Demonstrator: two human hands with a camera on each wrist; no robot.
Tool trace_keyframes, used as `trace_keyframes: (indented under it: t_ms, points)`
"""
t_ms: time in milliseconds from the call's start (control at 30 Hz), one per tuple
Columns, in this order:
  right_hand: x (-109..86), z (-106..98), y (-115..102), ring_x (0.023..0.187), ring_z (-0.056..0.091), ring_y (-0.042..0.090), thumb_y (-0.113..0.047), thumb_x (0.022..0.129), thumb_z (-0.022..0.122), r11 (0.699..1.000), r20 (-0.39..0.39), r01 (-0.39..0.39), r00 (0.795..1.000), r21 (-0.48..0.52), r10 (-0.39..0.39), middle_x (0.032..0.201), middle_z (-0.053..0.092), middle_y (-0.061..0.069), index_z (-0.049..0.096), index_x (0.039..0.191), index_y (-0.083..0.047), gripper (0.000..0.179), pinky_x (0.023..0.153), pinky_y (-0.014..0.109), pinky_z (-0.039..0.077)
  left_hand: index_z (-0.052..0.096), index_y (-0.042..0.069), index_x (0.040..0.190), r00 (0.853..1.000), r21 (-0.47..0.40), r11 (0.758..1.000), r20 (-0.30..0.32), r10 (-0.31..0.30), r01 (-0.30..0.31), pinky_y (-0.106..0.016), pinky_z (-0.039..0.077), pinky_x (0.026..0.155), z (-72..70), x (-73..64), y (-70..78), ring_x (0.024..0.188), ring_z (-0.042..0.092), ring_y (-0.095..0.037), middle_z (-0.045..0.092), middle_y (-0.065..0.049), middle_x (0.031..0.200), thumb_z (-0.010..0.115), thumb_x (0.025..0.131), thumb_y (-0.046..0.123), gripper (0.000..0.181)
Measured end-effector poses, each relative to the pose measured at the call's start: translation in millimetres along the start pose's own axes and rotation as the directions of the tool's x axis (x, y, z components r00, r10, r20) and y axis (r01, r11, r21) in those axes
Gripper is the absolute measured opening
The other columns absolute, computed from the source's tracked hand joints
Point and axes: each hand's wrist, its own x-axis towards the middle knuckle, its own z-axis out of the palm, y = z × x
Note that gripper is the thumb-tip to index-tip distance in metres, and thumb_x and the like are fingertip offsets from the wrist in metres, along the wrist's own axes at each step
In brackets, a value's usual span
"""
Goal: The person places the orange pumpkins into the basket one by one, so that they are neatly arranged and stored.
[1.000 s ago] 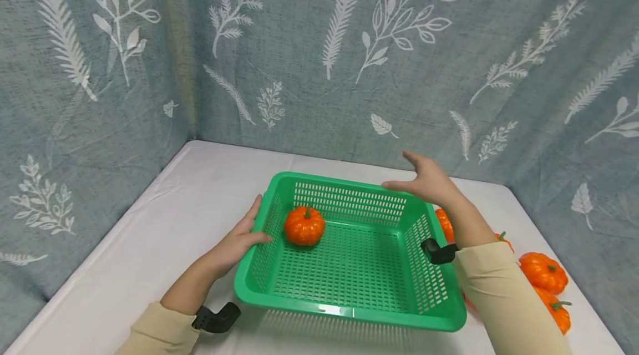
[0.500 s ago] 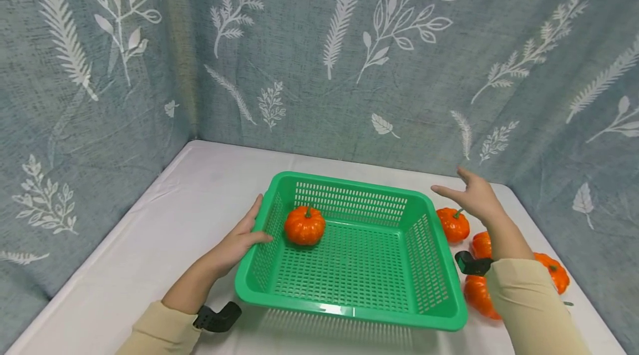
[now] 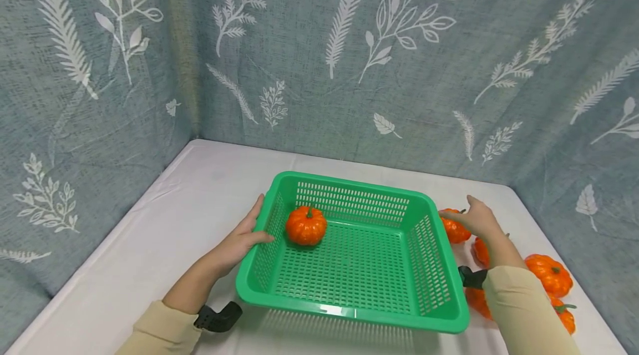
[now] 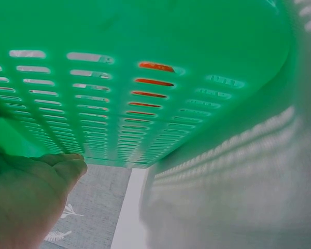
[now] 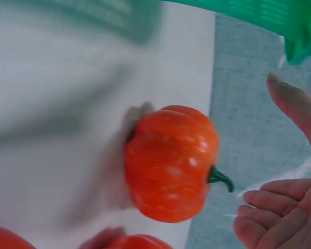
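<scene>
A green plastic basket (image 3: pixel 399 319) with slotted walls has one orange pumpkin (image 3: pixel 307 226) inside, near its left wall. My left hand (image 3: pixel 237 244) grips the basket's left rim, thumb over the inside and fingers along the outside. Beyond the basket's right side, my right hand (image 3: pixel 480 222) hovers over another orange pumpkin (image 5: pixel 171 163), its thumb and fingers spread apart. In the right wrist view that pumpkin shows a dark green stem, and the right hand (image 5: pixel 285 207) is apart from it.
More pumpkins (image 3: pixel 549 275) lie on the white tablecloth (image 3: pixel 199 194) to the basket's right, some partly behind the right forearm. A grey-green leaf-patterned curtain (image 3: pixel 299 66) stands behind and beside the table. Both wrists carry black straps.
My right hand has moved right from above the basket's far rim, then lowered over the pumpkin outside it. The left hand and the basket have stayed in place.
</scene>
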Motion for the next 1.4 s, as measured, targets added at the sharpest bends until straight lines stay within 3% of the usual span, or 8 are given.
trace_keyframes:
  t_ms: [133, 233, 867, 1100, 1400]
  points:
    - [-0.5, 5, 3, 0.124, 0.024, 0.054, -0.052, 0.081, 0.058, 1.000, 0.024, 0.011, 1.000, -0.010, -0.011, 0.140, 0.017, 0.040, 0.005, 0.140, 0.016, 0.104, 0.098, 0.061, 0.031, -0.020, 0.011, 0.144, 1.000, 0.002, 1.000, -0.003, -0.001, 0.001, -0.053, 0.001, 0.110, 0.4, 0.4, 0.7, 0.138, -0.015, -0.029, -0.021, -0.008, 0.151, 0.044, 0.086, 0.001, 0.087]
    - [0.2, 8, 3, 0.122, 0.029, 0.053, -0.047, 0.082, 0.058, 0.999, 0.022, 0.035, 0.999, -0.037, -0.034, 0.136, 0.023, 0.041, 0.008, 0.138, 0.018, 0.099, 0.097, 0.059, 0.034, -0.020, 0.011, 0.144, 1.000, 0.004, 1.000, -0.003, 0.001, -0.001, -0.054, -0.001, 0.109, 1.0, 0.9, 1.0, 0.138, -0.015, -0.029, -0.021, -0.008, 0.151, 0.043, 0.086, 0.001, 0.087]
    - [12.2, 30, 7, 0.123, 0.021, 0.058, -0.025, 0.079, 0.060, 0.986, -0.044, 0.067, 0.996, -0.153, -0.074, 0.136, 0.009, 0.046, 0.013, 0.131, 0.027, 0.087, 0.102, 0.060, 0.025, -0.020, 0.009, 0.144, 1.000, 0.016, 1.000, -0.011, 0.010, -0.010, -0.054, 0.002, 0.109, 0.4, -0.5, -2.5, 0.139, -0.015, -0.030, -0.021, -0.011, 0.151, 0.043, 0.085, 0.001, 0.087]
    - [15.2, 35, 11, 0.120, 0.028, 0.055, -0.014, 0.075, 0.064, 0.984, -0.060, 0.069, 0.995, -0.163, -0.080, 0.132, 0.019, 0.045, 0.014, 0.131, 0.027, 0.086, 0.102, 0.058, 0.026, -0.019, 0.009, 0.144, 1.000, 0.027, 1.000, -0.023, 0.002, -0.001, -0.056, -0.003, 0.109, 0.6, -0.3, -3.5, 0.138, -0.016, -0.029, -0.020, -0.009, 0.152, 0.044, 0.084, 0.002, 0.088]
    - [22.3, 37, 15, 0.119, 0.028, 0.056, -0.012, 0.074, 0.065, 0.971, -0.031, 0.091, 0.994, -0.220, -0.100, 0.132, 0.014, 0.047, 0.010, 0.131, 0.028, 0.088, 0.102, 0.058, 0.026, -0.018, 0.010, 0.144, 1.000, 0.027, 1.000, -0.028, 0.006, -0.006, -0.056, -0.002, 0.109, 0.1, -0.6, -4.3, 0.139, -0.016, -0.029, -0.020, -0.009, 0.152, 0.045, 0.084, 0.002, 0.088]
